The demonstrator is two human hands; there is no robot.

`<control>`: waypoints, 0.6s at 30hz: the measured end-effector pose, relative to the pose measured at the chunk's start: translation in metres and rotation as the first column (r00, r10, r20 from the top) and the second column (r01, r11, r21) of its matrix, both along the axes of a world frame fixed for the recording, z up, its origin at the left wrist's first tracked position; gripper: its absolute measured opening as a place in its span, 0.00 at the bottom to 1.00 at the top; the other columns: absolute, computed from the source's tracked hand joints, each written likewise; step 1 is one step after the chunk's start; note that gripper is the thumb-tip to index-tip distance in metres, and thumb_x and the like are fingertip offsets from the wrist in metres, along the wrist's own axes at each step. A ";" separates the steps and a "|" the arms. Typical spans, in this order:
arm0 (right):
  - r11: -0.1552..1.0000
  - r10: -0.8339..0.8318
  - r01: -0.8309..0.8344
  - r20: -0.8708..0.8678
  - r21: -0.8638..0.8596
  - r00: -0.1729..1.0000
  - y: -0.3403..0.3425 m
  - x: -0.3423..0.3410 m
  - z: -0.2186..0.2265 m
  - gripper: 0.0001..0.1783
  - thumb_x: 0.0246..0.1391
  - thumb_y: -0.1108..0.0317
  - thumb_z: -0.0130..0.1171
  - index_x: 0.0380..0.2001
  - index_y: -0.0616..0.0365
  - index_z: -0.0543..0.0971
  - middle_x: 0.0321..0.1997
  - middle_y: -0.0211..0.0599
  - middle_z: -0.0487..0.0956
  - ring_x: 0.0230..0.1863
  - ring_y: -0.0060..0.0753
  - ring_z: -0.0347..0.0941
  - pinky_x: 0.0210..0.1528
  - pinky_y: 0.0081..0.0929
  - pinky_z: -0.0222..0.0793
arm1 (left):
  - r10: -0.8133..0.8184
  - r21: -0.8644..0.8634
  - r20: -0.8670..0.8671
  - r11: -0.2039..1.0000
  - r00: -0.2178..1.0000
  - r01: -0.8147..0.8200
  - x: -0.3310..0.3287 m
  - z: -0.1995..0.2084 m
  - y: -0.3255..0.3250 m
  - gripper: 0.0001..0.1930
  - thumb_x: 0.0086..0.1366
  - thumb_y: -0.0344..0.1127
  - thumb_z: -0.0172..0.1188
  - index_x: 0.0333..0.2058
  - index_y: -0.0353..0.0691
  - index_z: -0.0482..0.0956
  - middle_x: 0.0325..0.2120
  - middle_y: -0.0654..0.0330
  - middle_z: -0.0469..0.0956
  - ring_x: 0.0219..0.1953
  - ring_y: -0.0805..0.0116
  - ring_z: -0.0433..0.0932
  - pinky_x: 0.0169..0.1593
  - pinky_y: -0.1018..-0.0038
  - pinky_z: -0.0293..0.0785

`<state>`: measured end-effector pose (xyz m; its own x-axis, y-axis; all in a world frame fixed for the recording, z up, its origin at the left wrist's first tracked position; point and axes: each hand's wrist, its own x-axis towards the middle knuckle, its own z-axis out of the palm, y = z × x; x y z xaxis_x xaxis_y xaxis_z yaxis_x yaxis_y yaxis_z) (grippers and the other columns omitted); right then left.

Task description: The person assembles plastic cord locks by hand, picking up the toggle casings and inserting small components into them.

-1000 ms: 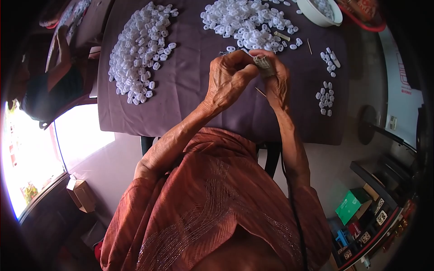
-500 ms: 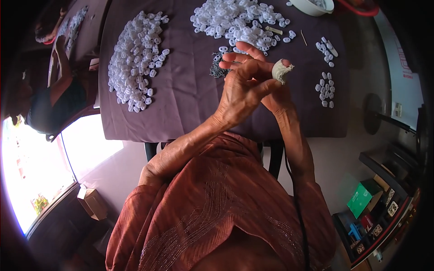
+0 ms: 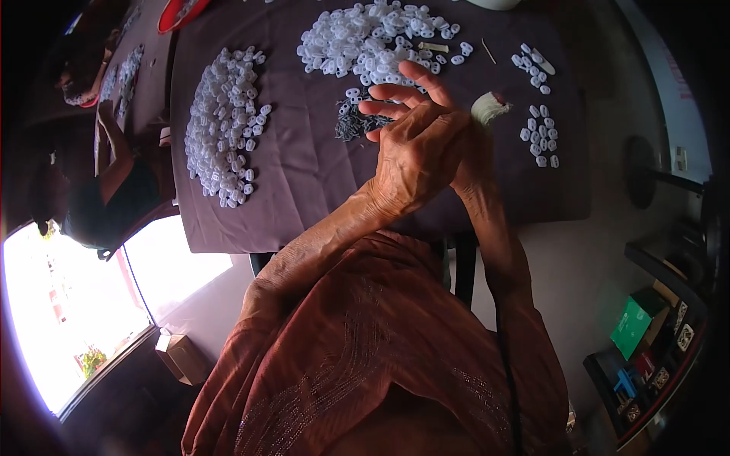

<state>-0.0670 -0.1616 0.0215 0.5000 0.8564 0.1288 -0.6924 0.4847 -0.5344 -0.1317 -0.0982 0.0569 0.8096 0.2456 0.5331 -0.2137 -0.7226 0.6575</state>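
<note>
In front of me my left hand (image 3: 414, 156) lies across my right hand, its back toward me and its fingers curled down. Whatever it grips is hidden beneath it. My right hand (image 3: 473, 163) is mostly covered. Outstretched, spread fingers emerge past the left knuckles and appear to be the right hand's. White wrapping (image 3: 488, 110) surrounds what looks like its thumb, a reddish tip showing at the end. Just beyond the fingers lies a heap of small dark grey pieces (image 3: 353, 125), with a few white oval two-holed plastic pieces at its edge.
Large piles of white plastic pieces lie on the purple tablecloth: a far pile (image 3: 350, 45) and a left pile (image 3: 217, 129). A small group (image 3: 541, 137) sits at right. A thin stick (image 3: 488, 51) lies farther back. Another person (image 3: 114, 159) sits at the left.
My left hand has turned and closed down over the right hand, away from the wrapping's tip. The wrapped thumb leans farther right. The whole view has shifted slightly.
</note>
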 end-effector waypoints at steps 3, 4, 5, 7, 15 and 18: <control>0.999 -0.044 0.044 0.018 -0.019 0.999 -0.006 0.003 -0.001 0.56 0.37 0.21 0.26 0.59 0.57 0.50 0.53 0.53 0.63 0.55 0.51 0.61 0.53 0.45 0.60 | -0.014 -0.038 0.024 0.999 1.000 0.014 0.005 -0.001 -0.010 0.14 0.45 0.26 0.57 0.34 0.36 0.74 0.27 0.54 0.73 0.29 0.58 0.75 0.32 0.70 0.71; 0.999 -0.046 0.045 0.043 0.007 0.998 -0.008 0.004 -0.002 0.56 0.37 0.21 0.26 0.59 0.57 0.51 0.53 0.53 0.63 0.55 0.51 0.61 0.53 0.45 0.60 | -0.017 -0.035 0.024 0.999 1.000 0.018 0.007 -0.002 -0.011 0.14 0.45 0.26 0.57 0.34 0.36 0.74 0.27 0.54 0.73 0.29 0.58 0.75 0.32 0.70 0.71; 0.998 -0.049 0.046 0.068 0.033 0.996 -0.009 0.004 -0.003 0.56 0.37 0.21 0.26 0.59 0.57 0.51 0.52 0.53 0.64 0.54 0.50 0.61 0.53 0.45 0.60 | 0.003 -0.014 0.029 1.000 1.000 -0.003 0.008 -0.003 -0.013 0.12 0.46 0.27 0.59 0.33 0.38 0.75 0.26 0.57 0.74 0.29 0.62 0.76 0.31 0.72 0.72; 0.998 -0.067 0.067 0.018 0.012 0.998 -0.011 0.003 -0.006 0.56 0.37 0.21 0.26 0.59 0.57 0.51 0.52 0.52 0.65 0.54 0.50 0.61 0.54 0.45 0.59 | 0.020 0.004 0.034 1.000 0.999 -0.020 0.009 -0.004 -0.015 0.11 0.46 0.28 0.61 0.32 0.40 0.77 0.26 0.60 0.75 0.28 0.65 0.77 0.30 0.75 0.72; 0.991 -0.114 0.120 0.085 -0.065 0.990 -0.026 0.003 0.001 0.53 0.41 0.24 0.26 0.58 0.58 0.53 0.50 0.50 0.66 0.55 0.48 0.61 0.56 0.43 0.57 | -0.017 0.012 -0.014 1.000 1.000 0.018 0.020 -0.010 -0.015 0.13 0.41 0.28 0.56 0.30 0.35 0.74 0.22 0.57 0.71 0.25 0.61 0.74 0.30 0.70 0.70; 0.990 -0.123 0.125 0.036 -0.059 0.992 -0.025 0.002 -0.003 0.50 0.44 0.26 0.26 0.57 0.59 0.54 0.49 0.49 0.67 0.55 0.47 0.61 0.56 0.43 0.57 | -0.107 -0.049 0.076 0.993 0.991 0.111 0.014 -0.012 -0.012 0.14 0.39 0.29 0.56 0.30 0.34 0.74 0.23 0.57 0.71 0.26 0.60 0.74 0.30 0.69 0.70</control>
<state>-0.0649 -0.1866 0.0185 0.5991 0.7949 0.0961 -0.6110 0.5315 -0.5866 -0.1175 -0.1103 0.0451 0.7922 0.1879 0.5807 -0.3384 -0.6566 0.6741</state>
